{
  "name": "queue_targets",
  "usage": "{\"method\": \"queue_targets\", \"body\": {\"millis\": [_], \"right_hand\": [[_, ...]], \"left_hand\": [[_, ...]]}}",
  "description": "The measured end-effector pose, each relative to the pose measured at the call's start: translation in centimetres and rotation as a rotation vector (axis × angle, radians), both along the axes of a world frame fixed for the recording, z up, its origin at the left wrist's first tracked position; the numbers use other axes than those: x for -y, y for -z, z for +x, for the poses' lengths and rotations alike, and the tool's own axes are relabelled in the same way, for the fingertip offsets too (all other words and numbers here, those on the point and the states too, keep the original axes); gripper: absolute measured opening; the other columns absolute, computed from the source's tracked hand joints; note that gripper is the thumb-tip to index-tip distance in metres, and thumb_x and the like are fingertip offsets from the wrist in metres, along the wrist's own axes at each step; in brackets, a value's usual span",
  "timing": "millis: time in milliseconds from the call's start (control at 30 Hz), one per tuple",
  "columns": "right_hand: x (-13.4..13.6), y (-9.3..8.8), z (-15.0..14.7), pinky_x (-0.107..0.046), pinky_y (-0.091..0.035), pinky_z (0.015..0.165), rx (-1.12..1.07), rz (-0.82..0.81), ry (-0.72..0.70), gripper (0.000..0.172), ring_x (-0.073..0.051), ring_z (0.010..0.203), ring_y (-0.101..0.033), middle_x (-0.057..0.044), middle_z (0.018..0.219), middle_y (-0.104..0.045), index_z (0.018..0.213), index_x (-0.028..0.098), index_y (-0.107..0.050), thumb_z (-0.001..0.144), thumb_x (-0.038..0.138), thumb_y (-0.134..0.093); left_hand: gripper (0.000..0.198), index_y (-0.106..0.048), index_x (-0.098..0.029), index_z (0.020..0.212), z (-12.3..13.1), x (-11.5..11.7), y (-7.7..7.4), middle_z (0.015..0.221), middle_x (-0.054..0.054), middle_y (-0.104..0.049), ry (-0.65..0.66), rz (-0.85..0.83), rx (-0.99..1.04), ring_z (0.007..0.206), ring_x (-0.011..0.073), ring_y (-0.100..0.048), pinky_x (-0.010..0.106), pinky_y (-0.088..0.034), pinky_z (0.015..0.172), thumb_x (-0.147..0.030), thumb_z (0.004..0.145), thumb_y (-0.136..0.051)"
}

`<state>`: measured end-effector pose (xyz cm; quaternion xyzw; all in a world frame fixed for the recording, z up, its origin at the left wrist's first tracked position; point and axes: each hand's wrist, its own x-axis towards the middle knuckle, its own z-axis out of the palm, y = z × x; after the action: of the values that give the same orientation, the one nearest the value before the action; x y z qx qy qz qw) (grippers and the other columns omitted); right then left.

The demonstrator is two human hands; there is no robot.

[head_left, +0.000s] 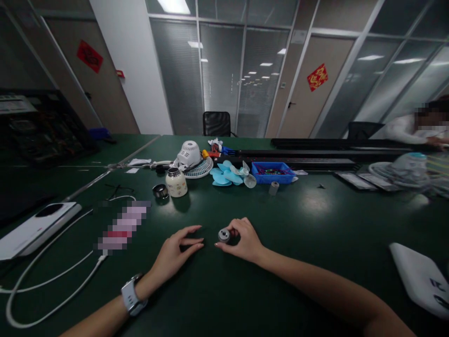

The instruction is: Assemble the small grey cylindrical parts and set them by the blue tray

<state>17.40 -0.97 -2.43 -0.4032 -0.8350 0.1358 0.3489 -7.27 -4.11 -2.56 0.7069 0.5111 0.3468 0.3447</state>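
My right hand [243, 239] grips a small cylindrical metal motor [224, 235] between thumb and fingers, its round end with dark holes facing up. My left hand [177, 247] is beside it on the left, fingers apart and holding nothing, with a gap between its fingertips and the motor. A watch with a pale band [133, 295] is on the left wrist. Farther back on the green table, a similar grey metal cylinder [274, 188] stands in front of a blue tray [273, 180] of small coloured parts. Light-blue fan blades [224, 175] lie left of that tray.
A cream thermos [176, 183] stands open near its dark cap [161, 191]. White fan parts [189, 155] lie behind. At left are a white boxy device [38, 227], a pixelated phone-like item and a white cable [52, 239]; at right, a white case [419, 276]. A person [409, 128] sits far right.
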Motion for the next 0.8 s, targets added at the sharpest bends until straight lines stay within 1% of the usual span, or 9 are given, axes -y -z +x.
{"method": "queue_targets", "body": {"millis": [100,200,267,333,433,533,600,700,800], "right_hand": [[0.4,-0.3,0.1,-0.028,-0.035,0.065,0.014,-0.053,0.014,0.038,-0.013,0.064,-0.051,0.002,0.071,-0.059,0.082,0.020,-0.060,0.070,0.053,-0.074],[0.5,-0.4,0.4,-0.028,-0.038,0.064,0.024,-0.110,0.024,0.037,-0.011,0.057,-0.051,0.005,0.065,-0.058,0.086,0.021,-0.061,0.072,0.053,-0.073],[-0.3,-0.3,1.2,-0.026,-0.040,0.062,0.022,-0.140,0.044,0.036,-0.010,0.053,-0.052,0.006,0.062,-0.058,0.091,0.021,-0.061,0.075,0.053,-0.070],[-2.0,0.0,2.6,-0.025,-0.040,0.057,0.010,-0.138,0.131,0.037,-0.011,0.051,-0.053,0.006,0.060,-0.057,0.095,0.021,-0.061,0.078,0.055,-0.066],[-6.0,0.6,5.3,-0.024,-0.039,0.053,0.007,-0.091,0.351,0.040,-0.013,0.051,-0.056,0.005,0.058,-0.058,0.103,0.020,-0.060,0.082,0.055,-0.060],[-10.3,1.0,7.7,-0.026,-0.040,0.056,0.068,-0.042,0.574,0.044,-0.018,0.058,-0.062,0.001,0.062,-0.064,0.114,0.016,-0.058,0.086,0.050,-0.057],[-12.7,1.1,8.7,-0.027,-0.041,0.060,0.121,-0.031,0.679,0.046,-0.020,0.065,-0.065,-0.003,0.068,-0.068,0.121,0.015,-0.056,0.088,0.047,-0.055],[-14.8,1.2,9.4,-0.028,-0.043,0.065,0.149,-0.041,0.742,0.047,-0.023,0.073,-0.067,-0.007,0.075,-0.071,0.127,0.012,-0.052,0.091,0.042,-0.051],[-14.8,0.8,9.2,-0.029,-0.043,0.065,0.123,-0.018,0.758,0.055,-0.022,0.072,-0.066,-0.007,0.075,-0.070,0.137,0.010,-0.043,0.092,0.040,-0.049]], "left_hand": [[0.054,-0.048,-0.027,0.134,-0.6,-0.1,0.8,0.111,0.005,-0.075,0.050,-0.041,-0.056,0.115,0.0269,-0.064,0.049,-0.042,0.105,-0.038,0.084,-0.065],[0.056,-0.047,-0.027,0.136,-0.4,-0.3,1.0,0.116,0.007,-0.073,0.064,-0.033,-0.063,0.118,0.0279,-0.061,0.052,-0.038,0.107,-0.039,0.084,-0.065],[0.056,-0.048,-0.027,0.136,-0.3,-0.3,0.9,0.117,0.007,-0.072,0.065,-0.029,-0.055,0.117,0.0280,-0.062,0.052,-0.038,0.107,-0.039,0.084,-0.065],[0.056,-0.048,-0.027,0.136,-0.2,-0.2,0.8,0.116,0.006,-0.073,0.062,-0.028,-0.049,0.116,0.0271,-0.063,0.051,-0.039,0.106,-0.038,0.084,-0.065],[0.056,-0.047,-0.026,0.136,-0.2,0.0,0.5,0.115,0.005,-0.074,0.059,-0.037,-0.046,0.114,0.0252,-0.064,0.048,-0.043,0.104,-0.037,0.084,-0.065],[0.056,-0.047,-0.026,0.135,0.0,0.1,0.3,0.112,0.004,-0.075,0.060,-0.032,-0.042,0.113,0.0244,-0.065,0.048,-0.042,0.105,-0.036,0.084,-0.065],[0.055,-0.047,-0.026,0.135,0.0,0.1,0.2,0.111,0.004,-0.075,0.056,-0.022,-0.046,0.113,0.0244,-0.065,0.049,-0.039,0.107,-0.035,0.084,-0.065],[0.055,-0.047,-0.025,0.135,0.0,0.1,0.3,0.113,0.004,-0.075,0.053,-0.027,-0.055,0.114,0.0248,-0.064,0.049,-0.037,0.108,-0.035,0.084,-0.065],[0.057,-0.046,-0.026,0.136,-0.1,0.2,0.4,0.113,0.004,-0.074,0.058,-0.041,-0.049,0.117,0.0252,-0.062,0.049,-0.040,0.106,-0.036,0.084,-0.066]]}}
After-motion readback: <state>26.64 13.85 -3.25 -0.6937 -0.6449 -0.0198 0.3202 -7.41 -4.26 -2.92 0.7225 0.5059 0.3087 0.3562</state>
